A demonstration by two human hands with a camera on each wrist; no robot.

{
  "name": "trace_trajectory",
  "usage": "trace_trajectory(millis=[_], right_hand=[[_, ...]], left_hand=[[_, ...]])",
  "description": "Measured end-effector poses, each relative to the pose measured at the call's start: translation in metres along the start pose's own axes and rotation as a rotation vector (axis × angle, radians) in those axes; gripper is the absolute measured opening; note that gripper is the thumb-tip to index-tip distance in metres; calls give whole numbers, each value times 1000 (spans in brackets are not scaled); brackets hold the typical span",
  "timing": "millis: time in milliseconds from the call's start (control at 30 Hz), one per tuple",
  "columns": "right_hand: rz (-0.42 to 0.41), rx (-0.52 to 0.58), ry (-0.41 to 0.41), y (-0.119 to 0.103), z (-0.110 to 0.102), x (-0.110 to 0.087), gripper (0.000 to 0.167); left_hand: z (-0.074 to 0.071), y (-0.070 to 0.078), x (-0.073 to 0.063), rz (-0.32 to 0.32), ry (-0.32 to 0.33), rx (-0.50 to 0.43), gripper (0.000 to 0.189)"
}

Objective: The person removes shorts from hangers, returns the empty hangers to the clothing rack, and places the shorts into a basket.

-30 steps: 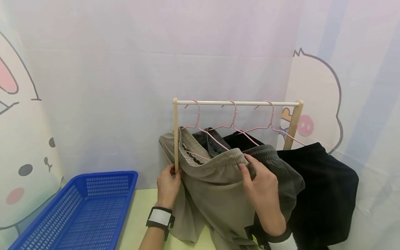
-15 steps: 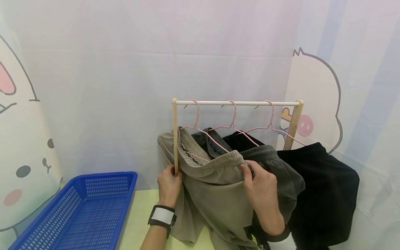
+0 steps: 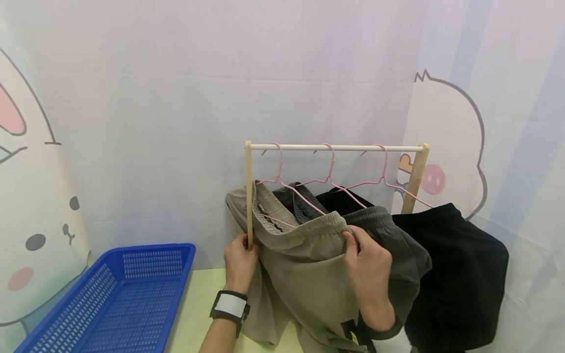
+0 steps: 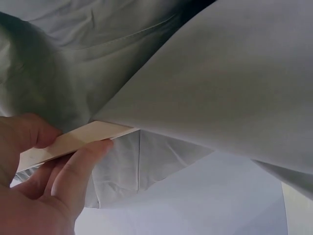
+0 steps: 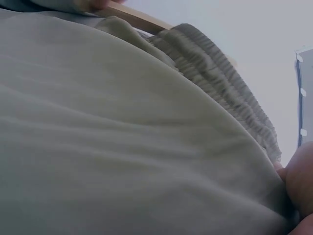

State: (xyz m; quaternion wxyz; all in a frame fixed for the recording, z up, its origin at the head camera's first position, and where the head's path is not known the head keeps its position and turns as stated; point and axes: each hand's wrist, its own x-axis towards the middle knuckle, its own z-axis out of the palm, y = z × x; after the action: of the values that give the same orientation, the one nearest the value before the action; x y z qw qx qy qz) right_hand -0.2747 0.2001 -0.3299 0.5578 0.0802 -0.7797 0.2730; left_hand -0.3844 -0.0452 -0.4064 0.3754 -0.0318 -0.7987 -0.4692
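Beige elastic-waist shorts (image 3: 309, 264) hang on a pink hanger (image 3: 280, 166) at the left end of the small rack. My right hand (image 3: 370, 267) pinches their waistband at its near right corner, thumb on the outside. At the rack's left side, my left hand (image 3: 240, 264) grips the wooden post (image 3: 249, 196). In the left wrist view that post (image 4: 78, 139) lies between thumb and fingers, with the beige cloth (image 4: 205, 88) draped across its far end. The right wrist view shows the gathered waistband (image 5: 220, 81) running to the fingertips (image 5: 301, 174).
Dark grey shorts (image 3: 397, 245) and black shorts (image 3: 459, 274) hang on pink hangers farther right along the white rail (image 3: 304, 147). A blue plastic basket (image 3: 187, 264) stands at the left on the pale yellow tabletop (image 3: 203, 279). A printed curtain (image 3: 154, 147) is behind.
Both hands keep their hold on the post and the waistband. The right hand's fingers have closed in tighter on the waistband corner; the shorts barely move.
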Motion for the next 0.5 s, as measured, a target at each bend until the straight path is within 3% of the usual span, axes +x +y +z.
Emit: trace_trajectory(millis=[300,500], right_hand=[[-7,40,110,0,-1,1,7],[22,38,133,-1,-4,4,8]], left_hand=[[1,-2,0,6,0,-8,15],[0,-2,1,2,-9,-10,11]])
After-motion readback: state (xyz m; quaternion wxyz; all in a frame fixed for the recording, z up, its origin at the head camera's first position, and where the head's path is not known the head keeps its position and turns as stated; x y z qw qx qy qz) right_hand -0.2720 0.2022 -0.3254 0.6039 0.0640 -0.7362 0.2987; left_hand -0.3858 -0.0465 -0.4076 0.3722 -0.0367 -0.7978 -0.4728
